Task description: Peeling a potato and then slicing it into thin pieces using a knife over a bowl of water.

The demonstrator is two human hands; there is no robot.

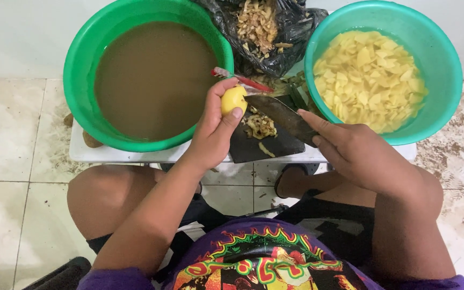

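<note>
My left hand (216,126) grips a small peeled yellow potato (233,99) between thumb and fingers, just above a dark cutting board (264,146). My right hand (353,150) holds a knife (280,114) with a dark blade whose tip points at the potato. Peel scraps (260,127) lie on the board under the blade. A red-handled peeler (240,79) rests behind the potato.
A green basin of murky brown water (154,78) stands at left. A teal basin of sliced potato in water (371,72) stands at right. A black bag of peelings (264,29) sits between them. All rest on a low white table (103,154); my knees are below on a tiled floor.
</note>
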